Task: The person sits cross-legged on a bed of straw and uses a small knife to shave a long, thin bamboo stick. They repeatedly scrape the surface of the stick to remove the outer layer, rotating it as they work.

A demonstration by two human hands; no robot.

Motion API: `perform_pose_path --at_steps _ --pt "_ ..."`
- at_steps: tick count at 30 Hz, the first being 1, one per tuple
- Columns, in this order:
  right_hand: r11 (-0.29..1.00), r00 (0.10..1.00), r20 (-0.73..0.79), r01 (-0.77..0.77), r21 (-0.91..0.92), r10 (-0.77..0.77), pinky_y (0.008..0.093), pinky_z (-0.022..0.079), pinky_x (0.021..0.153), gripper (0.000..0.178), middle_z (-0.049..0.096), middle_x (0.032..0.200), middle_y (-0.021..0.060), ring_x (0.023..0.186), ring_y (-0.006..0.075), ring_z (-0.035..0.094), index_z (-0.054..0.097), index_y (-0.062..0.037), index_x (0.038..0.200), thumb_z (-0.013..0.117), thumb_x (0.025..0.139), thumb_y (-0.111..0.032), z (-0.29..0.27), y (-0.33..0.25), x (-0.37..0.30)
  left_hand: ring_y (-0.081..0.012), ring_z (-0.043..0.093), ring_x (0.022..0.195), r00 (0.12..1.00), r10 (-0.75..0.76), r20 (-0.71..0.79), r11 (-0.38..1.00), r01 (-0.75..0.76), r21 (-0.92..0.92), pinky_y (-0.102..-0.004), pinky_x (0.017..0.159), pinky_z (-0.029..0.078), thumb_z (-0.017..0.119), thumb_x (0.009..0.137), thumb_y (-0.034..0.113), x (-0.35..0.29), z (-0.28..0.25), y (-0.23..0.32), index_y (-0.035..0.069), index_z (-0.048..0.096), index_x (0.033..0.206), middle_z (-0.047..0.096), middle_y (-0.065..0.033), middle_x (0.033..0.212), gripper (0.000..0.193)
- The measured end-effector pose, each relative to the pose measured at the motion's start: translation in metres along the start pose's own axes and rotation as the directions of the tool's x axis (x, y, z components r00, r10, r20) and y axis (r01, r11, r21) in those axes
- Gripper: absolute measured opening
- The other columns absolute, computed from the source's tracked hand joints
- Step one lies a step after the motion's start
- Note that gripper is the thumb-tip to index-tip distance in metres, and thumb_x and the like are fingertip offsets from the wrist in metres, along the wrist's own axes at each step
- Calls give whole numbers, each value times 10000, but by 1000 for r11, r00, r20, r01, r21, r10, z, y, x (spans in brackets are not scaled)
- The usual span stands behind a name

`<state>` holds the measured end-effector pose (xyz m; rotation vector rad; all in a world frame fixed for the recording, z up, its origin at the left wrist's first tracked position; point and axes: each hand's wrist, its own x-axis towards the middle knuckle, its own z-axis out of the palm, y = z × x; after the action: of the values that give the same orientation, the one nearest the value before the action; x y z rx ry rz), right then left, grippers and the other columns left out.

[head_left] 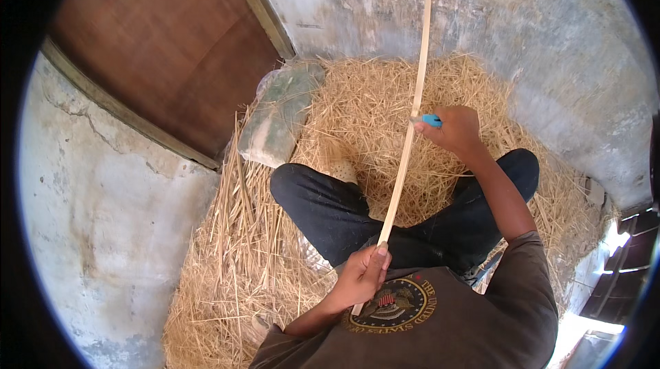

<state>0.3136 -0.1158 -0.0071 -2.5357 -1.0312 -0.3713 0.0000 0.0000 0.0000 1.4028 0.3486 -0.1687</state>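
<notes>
- Pale yellow wood, or perhaps bamboo, makes up the long, narrow, gently bowed strip that runs from the person's lap, at the near side, up to the far end before the stained grey plaster wall; whether it touches the wall I cannot tell.
- The left hand, near and in front of the dark brown printed shirt, is closed around the strip's near part, thumb along its upper face, a short end sticking out below.
- The right hand, farther off and to the right, is wrapped around a small blue-handled cutting tool, whose tip meets the strip past its middle.
- Judging by this, the step in hand is shaving or splitting the strip along its length.
- The next move seems to call for a firm left grip and a shallow, even blade angle, clear of the dark trousers.
- Loose golden straw lies beneath; a green, plastic-wrapped bundle rests far left.
</notes>
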Motion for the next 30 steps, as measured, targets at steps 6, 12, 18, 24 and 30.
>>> perform_pose_path --at_steps 6,12,18,24,30 --pt "964 977 -118 -196 -178 177 420 457 547 723 618 625 113 584 296 614 638 -44 681 455 787 -736 15 67 21 -31 381 458 998 -62 8 998 62 1 -197 427 308 369 1014 313 4 -7 -2 79 461 752 418 38 550 363" --pt "865 849 -169 -498 59 500 440 474 644 656 638 679 167 654 353 629 686 -12 817 466 858 -629 -20 98 13 -36 358 424 998 -14 -55 998 17 55 -196 404 291 371 1008 349 -23 -10 -14 99 471 736 390 47 498 383" --pt "985 998 -13 -64 163 67 414 431 496 613 556 534 121 504 300 578 640 -42 663 561 787 -637 -22 -23 -44 -28 382 466 998 52 19 993 -53 104 -199 430 308 375 1013 302 7 -11 -9 84 474 737 415 41 526 365" --pt "998 995 -97 27 64 -21 393 380 426 634 453 436 83 405 264 506 536 -72 527 597 735 -668 -22 -8 -34 -129 443 453 983 185 -1 909 -171 380 -306 459 368 418 988 171 -6 -11 -14 34 475 731 430 -56 524 297" --pt "972 972 -91 208 -107 -218 382 377 421 667 443 441 75 411 254 497 531 -74 539 543 752 -706 -17 8 -17 -185 457 460 962 271 -22 814 -216 539 -324 475 388 452 964 160 -14 -9 -12 22 492 764 431 -114 549 246"
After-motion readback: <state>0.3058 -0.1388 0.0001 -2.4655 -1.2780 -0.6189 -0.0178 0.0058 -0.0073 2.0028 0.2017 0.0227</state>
